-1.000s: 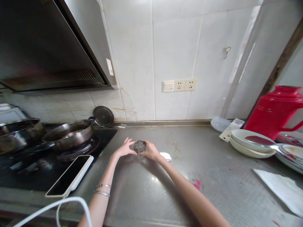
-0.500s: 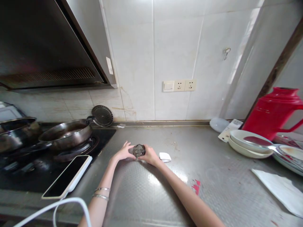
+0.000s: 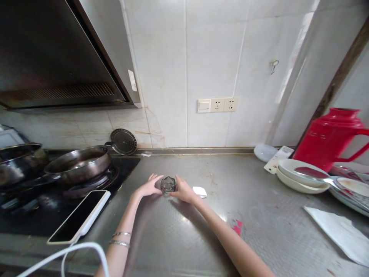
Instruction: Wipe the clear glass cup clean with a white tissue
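Note:
On the steel countertop stands a small dark, clear faceted glass [image 3: 168,185], seen from above, between my two hands. My left hand [image 3: 148,187] is at its left side, thumb and fingers spread apart, the tips right beside the glass. On the right side, my right hand [image 3: 184,190] curves round it with thumb and forefinger apart. Whether the right fingertips still touch the glass is hard to tell. Just right of that hand lies a small white folded piece [image 3: 200,192], partly hidden behind the wrist.
To the left are a gas stove with a steel pan [image 3: 79,165], a pot [image 3: 21,163] and a phone [image 3: 79,217] with a white cable. At right stand a red thermos jug [image 3: 331,138], stacked bowls [image 3: 302,184] and a white paper sheet [image 3: 337,231].
My hands have loosened and spread slightly away from the glass, so more of it shows. The glass stays in the same place on the counter; the view has shifted slightly.

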### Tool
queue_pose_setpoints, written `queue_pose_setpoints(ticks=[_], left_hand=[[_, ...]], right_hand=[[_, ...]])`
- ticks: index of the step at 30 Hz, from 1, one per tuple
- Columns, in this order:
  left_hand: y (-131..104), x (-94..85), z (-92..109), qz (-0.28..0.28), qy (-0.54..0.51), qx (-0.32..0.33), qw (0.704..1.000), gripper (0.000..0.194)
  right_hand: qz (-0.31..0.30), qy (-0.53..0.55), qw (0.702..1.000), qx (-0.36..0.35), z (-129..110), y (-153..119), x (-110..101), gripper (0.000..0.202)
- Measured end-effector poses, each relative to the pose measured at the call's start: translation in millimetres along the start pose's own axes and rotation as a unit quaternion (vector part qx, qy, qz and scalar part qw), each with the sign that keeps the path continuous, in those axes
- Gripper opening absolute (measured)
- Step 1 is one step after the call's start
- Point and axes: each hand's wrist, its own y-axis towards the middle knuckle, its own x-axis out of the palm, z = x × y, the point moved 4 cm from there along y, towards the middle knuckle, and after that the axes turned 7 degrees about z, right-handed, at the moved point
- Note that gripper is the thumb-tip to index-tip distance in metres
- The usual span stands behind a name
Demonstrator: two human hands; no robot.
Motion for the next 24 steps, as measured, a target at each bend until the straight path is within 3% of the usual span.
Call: queue_pose_setpoints(ticks=[3, 5, 9, 14, 19, 24], left_hand=[[-1.0, -19.2, 8.2, 0.045, -0.022, 0.022, 0.998, 0.077], [-1.7, -34.8, 20.0, 0.108, -0.040, 0.051, 0.992, 0.066], [-4.6, -49.3, 51.8, 0.177, -0.144, 0.105, 0.968, 0.048], [-8.8, -30.3, 80.2, 0.143, -0.280, 0.092, 0.945, 0.038], [-14.0, -1.7, 95.8, 0.115, -0.364, 0.045, 0.923, 0.039], [-18.0, 23.4, 106.5, 0.078, -0.406, 0.019, 0.910, 0.037]], right_hand=[[-0.005, -0.017, 1.000, -0.012, 0.1, -4.7, -32.7, 0.058], [-0.004, -0.033, 0.999, -0.011, 3.3, -9.8, -56.4, 0.044], [-0.046, -0.081, 0.995, -0.019, 14.5, -25.8, -84.0, 0.049], [-0.058, -0.141, 0.988, -0.019, 32.7, -44.2, -87.4, 0.054], [-0.037, -0.073, 0.997, -0.013, 43.3, -47.0, -87.0, 0.033], [0.009, 0.019, 1.000, 0.002, 47.2, -42.3, -89.4, 0.029]])
